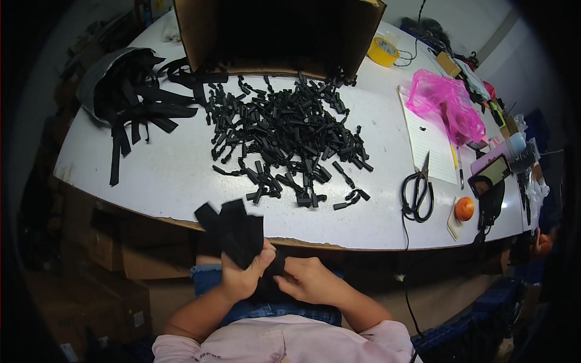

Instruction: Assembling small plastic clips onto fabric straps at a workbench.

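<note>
Below the table's front edge, over my lap, my left hand [247, 275] is closed around a small bundle of black fabric strips [237, 233]. The strips' flat ends fan out above my fist. Close on its right, my right hand [310, 281] has curled fingers at the black material between the hands; its fingertips are partly hidden. On the table beyond lies a big pile of small black plastic pieces with short cords [284, 124]. To the left, more black strips [157, 97] spill from a grey bag [97, 75].
An open cardboard box [181, 36] stands behind the pile on the white table [151, 187]. On the right are black scissors [417, 196], a lined notepad [430, 142], a pink plastic bag [448, 103], yellow tape [382, 53], a phone [490, 176] and a round orange fruit [464, 209].
</note>
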Demonstrator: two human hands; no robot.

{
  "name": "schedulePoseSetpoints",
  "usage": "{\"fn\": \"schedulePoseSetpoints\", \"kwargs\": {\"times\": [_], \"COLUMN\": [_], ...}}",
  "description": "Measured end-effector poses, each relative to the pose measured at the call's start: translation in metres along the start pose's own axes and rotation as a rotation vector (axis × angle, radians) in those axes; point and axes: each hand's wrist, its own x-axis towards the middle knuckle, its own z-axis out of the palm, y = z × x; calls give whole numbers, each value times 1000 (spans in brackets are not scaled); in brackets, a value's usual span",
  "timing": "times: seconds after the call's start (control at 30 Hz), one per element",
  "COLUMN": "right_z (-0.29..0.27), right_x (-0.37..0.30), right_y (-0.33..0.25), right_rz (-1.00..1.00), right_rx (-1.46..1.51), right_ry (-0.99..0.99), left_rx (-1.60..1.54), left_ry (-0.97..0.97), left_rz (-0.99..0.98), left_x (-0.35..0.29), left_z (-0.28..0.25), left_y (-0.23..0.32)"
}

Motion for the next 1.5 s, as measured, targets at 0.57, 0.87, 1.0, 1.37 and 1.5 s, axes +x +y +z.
{"fn": "schedulePoseSetpoints", "kwargs": {"times": [0.57,0.87,1.0,1.37,1.5], "right_z": [-5,0,-6,-42,-66], "right_x": [12,7,4,31,48], "right_y": [-8,-9,-10,-11,4], "right_rz": [-365,-109,-165,-258,-31], "right_rx": [65,239,280,-515,-875], "right_ry": [499,476,387,493,436], "left_rx": [-492,1,-115,15,-16], "left_ry": [-301,-95,-235,-78,-40], "left_rz": [-513,1,-154,-5,-47], "left_x": [4,-4,1,1,1], "left_z": [-15,4,-4,-7,-10], "left_y": [5,-2,5,-4,-6]}}
